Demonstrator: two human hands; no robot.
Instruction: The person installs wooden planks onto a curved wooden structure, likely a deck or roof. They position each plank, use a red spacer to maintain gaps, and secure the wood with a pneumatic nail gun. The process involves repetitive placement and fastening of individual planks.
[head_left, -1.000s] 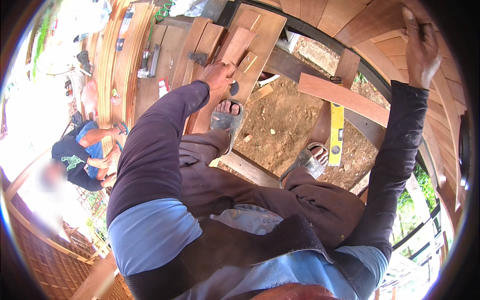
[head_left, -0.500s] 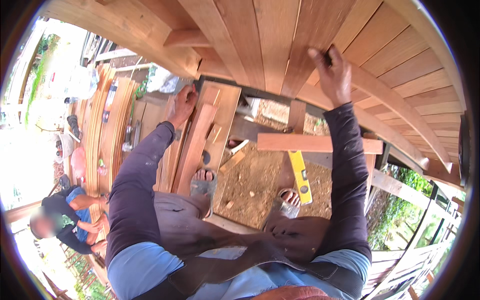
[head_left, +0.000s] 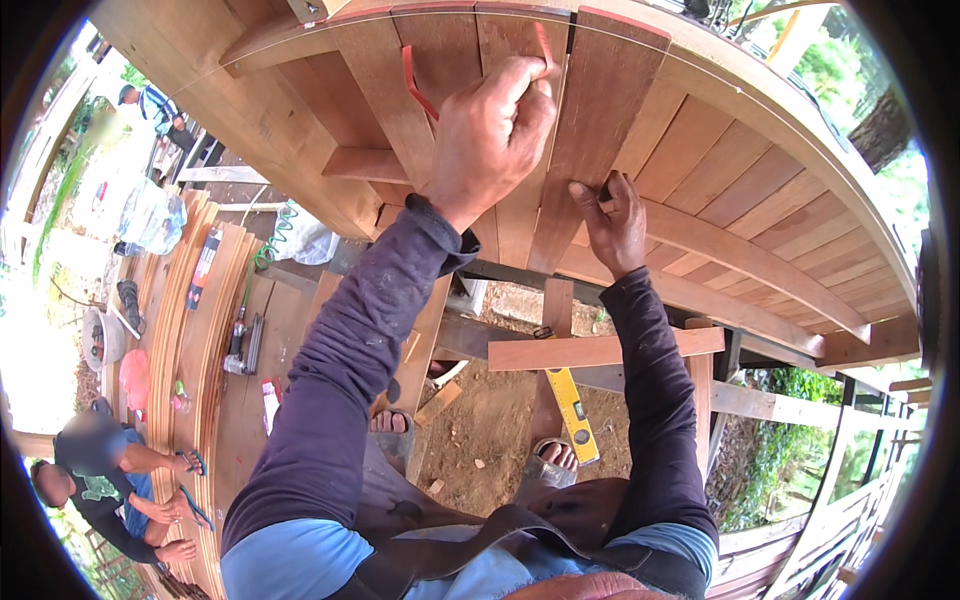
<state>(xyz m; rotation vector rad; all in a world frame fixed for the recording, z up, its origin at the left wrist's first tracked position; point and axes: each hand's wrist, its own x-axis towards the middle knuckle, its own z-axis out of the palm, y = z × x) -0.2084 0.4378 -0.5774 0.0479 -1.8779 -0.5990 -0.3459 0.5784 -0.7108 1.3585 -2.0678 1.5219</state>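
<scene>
Head view: left hand (head_left: 490, 130) is fisted around a red cord (head_left: 412, 82) against the overhead planks (head_left: 600, 110), grip tight; right hand (head_left: 612, 222) presses a plank just right, fingers curled on something too small to tell

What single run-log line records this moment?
left hand: fist closed against ceiling boards | right hand: fingertips on board seam | yellow level: lying on beam below

- Your left hand (head_left: 492, 135) grips a curved red strip (head_left: 415, 85) against reddish-brown wooden planks (head_left: 640, 120).
- Your sleeves (head_left: 350, 360) are dark purple.
- The long spirit level (head_left: 573, 400) below is yellow.
</scene>
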